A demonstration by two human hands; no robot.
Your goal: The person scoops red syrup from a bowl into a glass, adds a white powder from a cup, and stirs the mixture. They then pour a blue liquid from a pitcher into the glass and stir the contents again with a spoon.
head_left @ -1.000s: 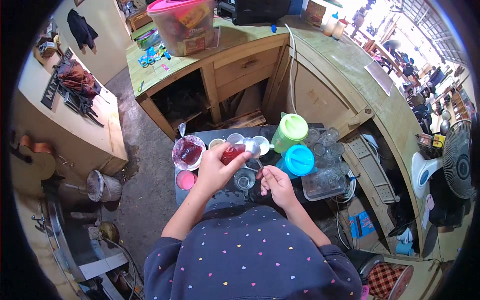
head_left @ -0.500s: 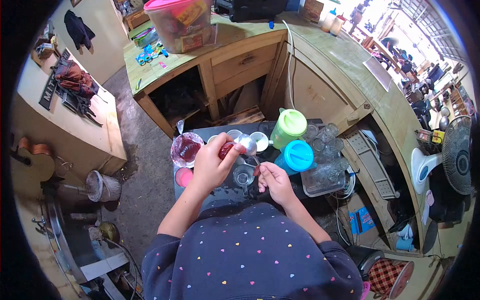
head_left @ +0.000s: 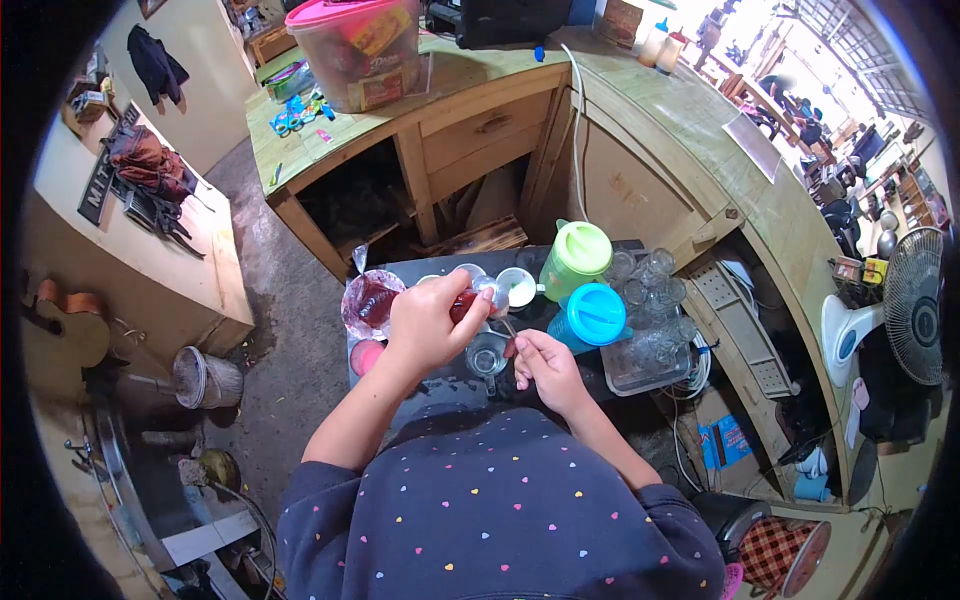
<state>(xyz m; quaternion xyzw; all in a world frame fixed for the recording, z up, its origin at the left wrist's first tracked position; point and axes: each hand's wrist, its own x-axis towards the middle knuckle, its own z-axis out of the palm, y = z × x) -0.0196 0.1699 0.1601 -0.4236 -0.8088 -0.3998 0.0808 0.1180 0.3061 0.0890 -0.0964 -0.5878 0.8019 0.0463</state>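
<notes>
My left hand (head_left: 430, 325) is wrapped round a small bottle of red liquid (head_left: 462, 304), tipped to the right; my fingers cover much of it. My right hand (head_left: 550, 370) pinches a metal spoon (head_left: 509, 325) by its handle, the spoon's bowl up close to the bottle's mouth. Below them a clear glass mug (head_left: 488, 358) stands on the dark table. Left of my left hand is a bowl (head_left: 352, 300) lined with plastic, with dark red contents, and a pink cup (head_left: 366, 355). A white mug (head_left: 517, 288) stands just beyond the spoon.
A green-lidded pitcher (head_left: 578, 255) and a blue-lidded pitcher (head_left: 596, 315) stand to the right, beside a clear tray (head_left: 650, 378) holding several glass mugs. A wooden counter (head_left: 470, 90) curves round the table, with a large pink-lidded tub (head_left: 360, 60) on it. A fan (head_left: 912, 305) is at far right.
My left hand and the bottle have shifted slightly right, and the bottle's red end now sits closer over the spoon. My right hand has hardly moved.
</notes>
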